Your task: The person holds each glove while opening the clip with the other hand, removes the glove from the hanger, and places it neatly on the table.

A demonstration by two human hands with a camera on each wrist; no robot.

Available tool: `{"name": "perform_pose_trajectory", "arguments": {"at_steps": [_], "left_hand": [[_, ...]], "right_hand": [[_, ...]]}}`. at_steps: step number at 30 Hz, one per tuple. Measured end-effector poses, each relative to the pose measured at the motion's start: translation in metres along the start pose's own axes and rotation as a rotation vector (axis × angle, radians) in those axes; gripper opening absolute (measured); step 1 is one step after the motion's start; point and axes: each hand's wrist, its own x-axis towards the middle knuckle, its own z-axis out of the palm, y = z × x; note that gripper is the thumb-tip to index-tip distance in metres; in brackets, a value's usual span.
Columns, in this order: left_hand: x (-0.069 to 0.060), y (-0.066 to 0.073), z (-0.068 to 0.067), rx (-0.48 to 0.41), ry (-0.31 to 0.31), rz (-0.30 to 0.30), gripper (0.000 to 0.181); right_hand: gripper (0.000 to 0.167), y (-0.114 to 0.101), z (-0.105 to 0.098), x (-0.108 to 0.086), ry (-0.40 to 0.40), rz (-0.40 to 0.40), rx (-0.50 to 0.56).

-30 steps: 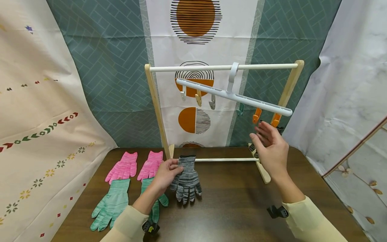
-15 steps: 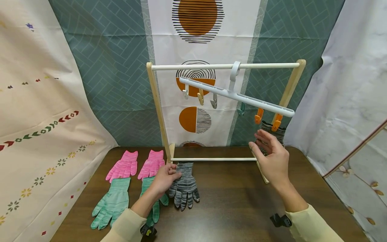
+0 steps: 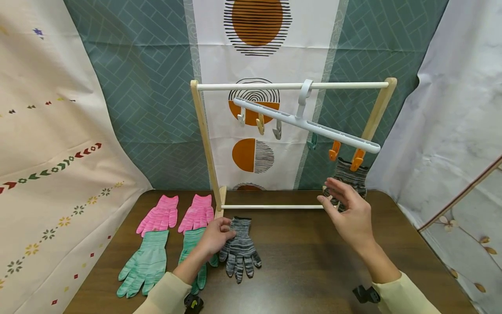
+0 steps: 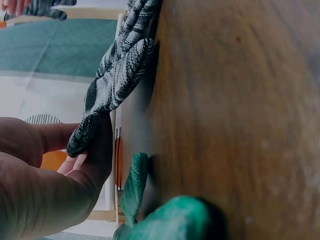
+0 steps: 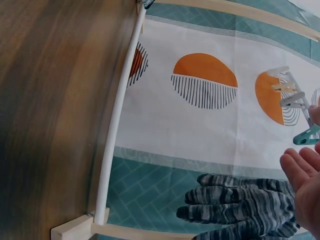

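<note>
A grey-black knitted glove (image 3: 240, 248) is held at its left side by my left hand (image 3: 215, 235), fingers down over the table. Its thumb part lies between my thumb and fingers in the left wrist view. My right hand (image 3: 351, 213) is raised with relaxed fingers, holding nothing, just in front of a second grey-black glove (image 3: 354, 174). That glove hangs by its cuff from the end orange clip (image 3: 357, 160) on the white hanger (image 3: 306, 124); its fingers show beside my hand in the right wrist view.
The tilted hanger hooks over the top bar (image 3: 251, 87) of a wooden rack (image 3: 205, 144). Other clips hang along it, including a second orange clip (image 3: 334, 151) and a green clip (image 3: 312, 141). Pink gloves (image 3: 161, 214) and green gloves (image 3: 147, 261) lie on the table's (image 3: 298, 270) left side.
My left hand has lowered the grey-black glove slightly toward the table. My right hand has moved down from the orange clips, leaving more of the hanging glove in sight.
</note>
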Motion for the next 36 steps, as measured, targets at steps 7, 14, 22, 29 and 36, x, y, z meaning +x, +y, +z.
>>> {"name": "perform_pose_trajectory", "arguments": {"at_steps": [7, 14, 22, 29, 36], "left_hand": [[0.001, -0.004, -0.001, 0.061, -0.005, 0.002, 0.034], [-0.001, -0.001, -0.003, 0.135, 0.005, 0.004, 0.033], [-0.003, 0.003, -0.003, 0.228, 0.041, 0.002, 0.031], [-0.004, 0.005, -0.004, 0.263, 0.044, -0.007, 0.029], [-0.004, 0.004, -0.004, 0.282, 0.031, -0.014, 0.030]], "right_hand": [[0.058, 0.000, -0.004, -0.002, 0.028, -0.066, -0.041], [0.058, -0.019, -0.011, 0.002, 0.092, -0.117, -0.050], [0.059, -0.015, -0.023, 0.004, 0.144, -0.131, -0.120], [0.054, -0.029, -0.034, 0.011, 0.209, -0.152, -0.127], [0.045, -0.038, -0.042, 0.021, 0.309, -0.161, -0.113]]}}
